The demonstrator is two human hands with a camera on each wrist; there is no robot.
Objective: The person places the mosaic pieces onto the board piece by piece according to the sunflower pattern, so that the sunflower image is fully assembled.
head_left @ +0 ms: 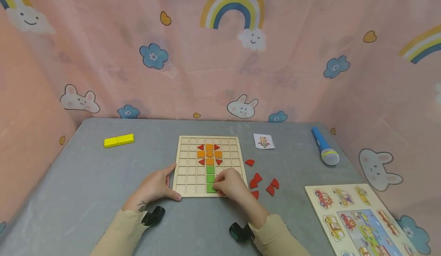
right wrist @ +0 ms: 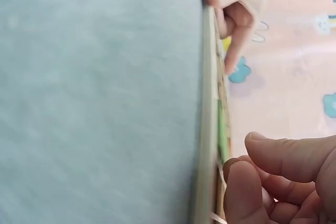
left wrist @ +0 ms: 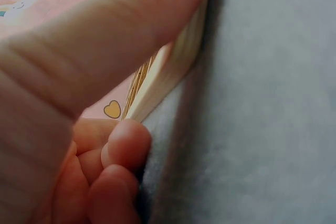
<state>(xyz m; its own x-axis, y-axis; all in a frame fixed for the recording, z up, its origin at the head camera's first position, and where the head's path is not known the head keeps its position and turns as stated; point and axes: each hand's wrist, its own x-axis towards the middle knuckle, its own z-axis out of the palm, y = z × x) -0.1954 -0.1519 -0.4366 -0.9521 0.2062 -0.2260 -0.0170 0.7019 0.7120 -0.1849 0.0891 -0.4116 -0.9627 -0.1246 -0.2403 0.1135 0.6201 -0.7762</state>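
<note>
A wooden grid board (head_left: pixel 187 171) lies on the table, holding orange tiles (head_left: pixel 209 147), red triangular pieces (head_left: pixel 201 162) and a column of green tiles (head_left: pixel 210 178). The left hand (head_left: pixel 155 185) touches its near left corner, thumb on the front edge and index finger along the left side. In the left wrist view, the thumb (left wrist: pixel 121 35) crosses above the board's edge (left wrist: pixel 163 80), other fingers bent below. Over the board's near part, the right hand (head_left: pixel 232 185) touches the lowest green tile with bent fingertips. In the right wrist view, its thumb (right wrist: pixel 283 153) is apart from the index finger; no held piece shows.
Loose red fan-shaped pieces (head_left: pixel 250 163) lie right of the board, below a small picture card (head_left: pixel 264 141). A blue toy microphone (head_left: pixel 321 141) and a vehicle puzzle board (head_left: pixel 329 206) occupy the right side. A yellow block (head_left: pixel 118 141) sits at back left.
</note>
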